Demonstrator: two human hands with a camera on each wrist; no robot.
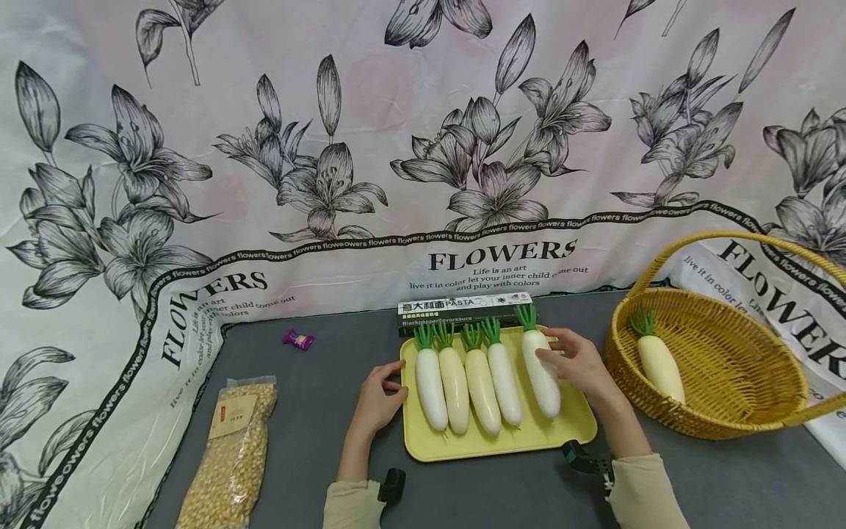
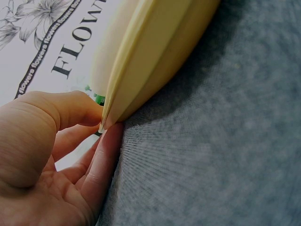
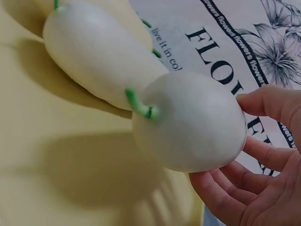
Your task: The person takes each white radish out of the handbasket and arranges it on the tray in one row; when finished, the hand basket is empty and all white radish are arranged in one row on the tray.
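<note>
My right hand [image 1: 578, 361] holds a white radish [image 1: 540, 371] with green stems, thumb on one side and fingers on the other. That radish is over the right part of a yellow tray [image 1: 573, 422]; the right wrist view shows its rounded tip [image 3: 193, 122] and a shadow cast on the tray. Several more radishes [image 1: 456, 389] lie side by side on the tray, stems toward the back. At the tray's left edge my left hand [image 1: 378, 400] pinches the rim, and the left wrist view has the thumb [image 2: 80, 110] above and fingers below it.
A woven basket [image 1: 747, 367] with a tall handle stands on the right, one radish [image 1: 661, 367] inside. Behind the tray is a black and white pasta box [image 1: 423, 316]. A bag of corn kernels [image 1: 228, 455] and a small purple packet [image 1: 298, 339] lie to the left.
</note>
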